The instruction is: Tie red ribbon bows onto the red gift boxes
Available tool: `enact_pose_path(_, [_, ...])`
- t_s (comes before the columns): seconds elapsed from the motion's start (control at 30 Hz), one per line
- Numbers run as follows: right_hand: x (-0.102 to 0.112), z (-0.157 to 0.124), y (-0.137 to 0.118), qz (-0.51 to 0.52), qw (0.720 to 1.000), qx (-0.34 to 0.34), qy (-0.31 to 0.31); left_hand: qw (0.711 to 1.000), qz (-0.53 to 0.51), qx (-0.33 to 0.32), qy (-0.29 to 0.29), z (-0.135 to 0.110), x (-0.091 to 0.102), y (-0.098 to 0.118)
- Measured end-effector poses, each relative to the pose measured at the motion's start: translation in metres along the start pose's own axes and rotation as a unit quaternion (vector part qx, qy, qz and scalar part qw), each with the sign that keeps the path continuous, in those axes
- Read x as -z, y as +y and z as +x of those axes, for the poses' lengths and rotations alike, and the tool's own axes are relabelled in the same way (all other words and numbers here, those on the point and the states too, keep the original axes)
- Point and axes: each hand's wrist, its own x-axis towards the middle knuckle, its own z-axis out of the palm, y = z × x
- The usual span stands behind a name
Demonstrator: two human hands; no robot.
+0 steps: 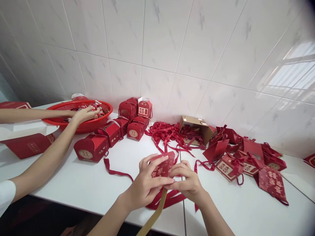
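My left hand (145, 185) is wrapped round the left side of a small red gift box (162, 167) with printed lettering. The fingers of my right hand (187, 180) pinch the box's right edge, close to my left fingertips; whether a ribbon is between them is hidden. From under the box a gold strip (158, 211) hangs down past the front of the table. Red ribbon (169, 200) lies in loops on the white table (118, 193) below my hands, and one end trails out to the left.
On the left, another person's hands (85, 114) reach into a red basket (73, 127) of wrapped sweets. Several closed red boxes (91, 147) stand nearby. A ribbon heap (164, 132) and an open cardboard box (194, 127) sit by the wall. Ribboned gift boxes (230, 167) crowd the right.
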Motion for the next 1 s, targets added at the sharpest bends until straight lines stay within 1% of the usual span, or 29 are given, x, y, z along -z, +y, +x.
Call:
enact_pose_path(0.1, [0.000, 0.004, -0.004, 0.031, 0.999, -0.006, -0.005, 1.000, -0.003, -0.003, -0.003, -0.002, 0.000, -0.001])
enact_pose_path(0.23, [-0.004, 0.005, -0.006, 0.066, 0.998, -0.017, -0.009, 1.000, -0.020, 0.005, 0.014, -0.006, -0.003, -0.005])
enact_pose_path(0.33, [-0.007, 0.005, -0.008, 0.091, 0.996, -0.023, 0.003, 0.998, -0.051, 0.024, 0.023, -0.010, -0.006, -0.006])
enact_pose_path(0.4, [-0.009, 0.006, -0.011, 0.100, 0.994, -0.023, 0.022, 0.996, -0.067, 0.041, 0.031, -0.011, -0.008, -0.005])
enact_pose_path(0.5, [-0.016, 0.007, -0.016, 0.117, 0.991, -0.029, 0.059, 0.993, -0.086, 0.059, 0.063, -0.013, -0.012, -0.003])
enact_pose_path(0.63, [-0.034, 0.006, -0.024, 0.100, 0.983, -0.066, 0.141, 0.982, -0.105, 0.101, 0.117, -0.016, -0.022, -0.002])
enact_pose_path(0.73, [-0.045, 0.002, -0.025, 0.091, 0.974, -0.090, 0.187, 0.981, -0.089, 0.123, 0.118, -0.021, -0.028, -0.004])
enact_pose_path(0.83, [-0.044, -0.005, -0.017, 0.114, 0.971, -0.105, 0.180, 0.981, -0.052, 0.143, 0.119, -0.023, -0.030, -0.011])
enact_pose_path(0.9, [-0.038, -0.011, -0.005, 0.116, 0.968, -0.126, 0.181, 0.974, -0.045, 0.173, 0.141, -0.019, -0.029, -0.020])
enact_pose_path(0.97, [-0.033, -0.016, 0.010, 0.093, 0.960, -0.170, 0.201, 0.963, -0.056, 0.216, 0.154, -0.011, -0.027, -0.030])
enact_pose_path(1.0, [-0.032, -0.019, 0.017, 0.079, 0.954, -0.198, 0.210, 0.958, -0.072, 0.235, 0.145, -0.007, -0.027, -0.035])
